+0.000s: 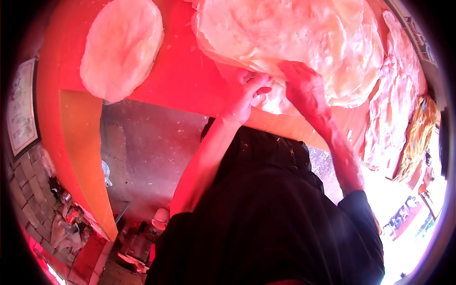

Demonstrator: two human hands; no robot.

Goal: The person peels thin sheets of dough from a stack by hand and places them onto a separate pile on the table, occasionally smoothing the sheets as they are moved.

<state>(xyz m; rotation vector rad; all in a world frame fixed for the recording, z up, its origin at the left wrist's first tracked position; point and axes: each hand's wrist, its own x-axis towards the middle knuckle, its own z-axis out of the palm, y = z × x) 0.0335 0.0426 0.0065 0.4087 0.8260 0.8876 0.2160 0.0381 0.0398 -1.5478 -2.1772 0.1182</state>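
A broad pile of thin, pale flatbread sheets (pixel 289 33) lies on the red-lit counter (pixel 183 76), its wavy near edge facing me. My left hand (pixel 248 92) is at that edge, with its fingers curled in and the thumb close to the sheet's rim. Just to its right, my right hand (pixel 306 85) bends down over the edge, its fingers closed on the top sheet; the fingertips are partly hidden. A lower fold of sheet shows between and below the hands. Farther left, a single round flatbread (pixel 121 50) lies flat by itself.
Wrinkled pale cloth (pixel 392 95) covers the counter's right end, beside a yellow-brown cloth (pixel 418 137). An orange panel (pixel 80 142) juts toward me at left. Below are a brick surface (pixel 28 185), a white cup-like container (pixel 160 218) and clutter. Bright light glares at right.
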